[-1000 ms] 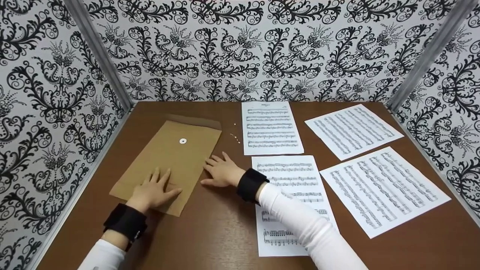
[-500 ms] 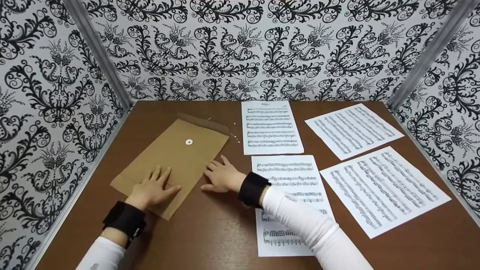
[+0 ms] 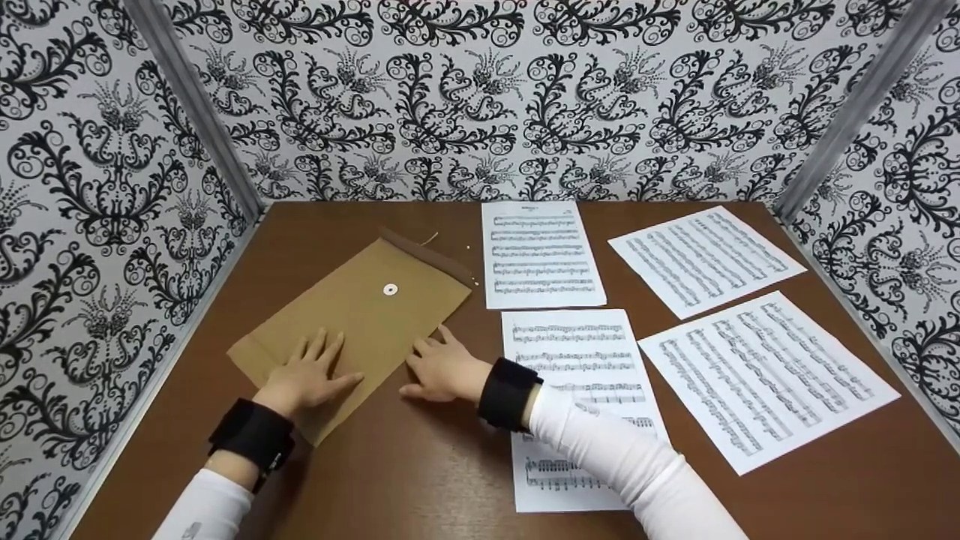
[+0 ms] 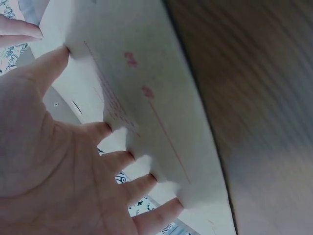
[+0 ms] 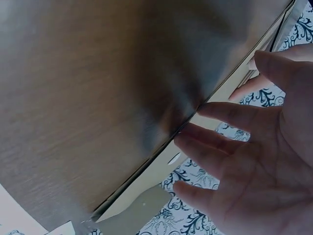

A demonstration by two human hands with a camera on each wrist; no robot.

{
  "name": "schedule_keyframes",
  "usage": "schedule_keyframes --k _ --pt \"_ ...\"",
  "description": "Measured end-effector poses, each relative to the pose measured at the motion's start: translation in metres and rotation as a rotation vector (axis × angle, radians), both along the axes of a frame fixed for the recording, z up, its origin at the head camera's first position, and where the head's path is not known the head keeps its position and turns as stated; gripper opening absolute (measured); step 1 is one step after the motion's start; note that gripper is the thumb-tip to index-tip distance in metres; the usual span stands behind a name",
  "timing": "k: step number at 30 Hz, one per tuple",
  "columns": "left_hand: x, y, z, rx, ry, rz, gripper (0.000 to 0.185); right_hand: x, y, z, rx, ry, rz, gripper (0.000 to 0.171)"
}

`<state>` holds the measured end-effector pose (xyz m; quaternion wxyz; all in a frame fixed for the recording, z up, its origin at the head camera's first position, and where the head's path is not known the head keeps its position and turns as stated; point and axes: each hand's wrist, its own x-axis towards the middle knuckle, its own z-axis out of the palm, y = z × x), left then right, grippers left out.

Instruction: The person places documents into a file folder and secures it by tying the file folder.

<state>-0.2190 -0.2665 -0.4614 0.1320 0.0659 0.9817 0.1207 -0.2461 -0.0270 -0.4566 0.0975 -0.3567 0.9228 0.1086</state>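
Observation:
A brown kraft envelope [image 3: 397,330] lies slanted on the left half of the table in the head view. It has a white button [image 3: 390,289], and its far flap [image 3: 427,259] is unfolded with a short string [image 3: 430,239] beside it. My left hand [image 3: 304,379] rests on the envelope's near part, fingers spread. Faint red print [image 4: 131,59] shows by those fingertips in the left wrist view. My right hand [image 3: 446,367] is at the envelope's right long edge, with fingertips touching that edge in the right wrist view and the fingers loosely extended.
Several sheets of music lie on the right: a far middle sheet [image 3: 544,255], a near middle sheet [image 3: 577,352] partly under my right forearm, and two slanted ones, a far sheet [image 3: 709,262] and a near sheet [image 3: 769,382]. Patterned walls [image 3: 480,97] enclose the table [image 3: 420,480].
The envelope has turned clockwise under my hands, its flap end swinging right and its near corner going left. The right hand has slid slightly nearer; the left stays almost in place.

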Motion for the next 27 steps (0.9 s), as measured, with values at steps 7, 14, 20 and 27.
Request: schedule_keyframes --k 7,14,20,27 --pt "0.002 -0.005 -0.007 0.067 -0.018 -0.02 0.091 0.011 0.0 0.001 -0.011 -0.003 0.005 0.07" --pt "0.002 -0.009 -0.009 0.095 -0.017 -0.029 0.091 0.015 -0.001 0.002 0.008 0.033 0.026 0.068" --pt "0.004 -0.009 -0.009 0.073 -0.018 -0.04 0.089 0.02 0.0 -0.001 0.015 0.059 0.063 0.069" --pt "0.01 -0.01 -0.012 0.089 0.016 -0.047 0.087 0.023 0.001 -0.003 0.002 0.064 0.09 0.068"
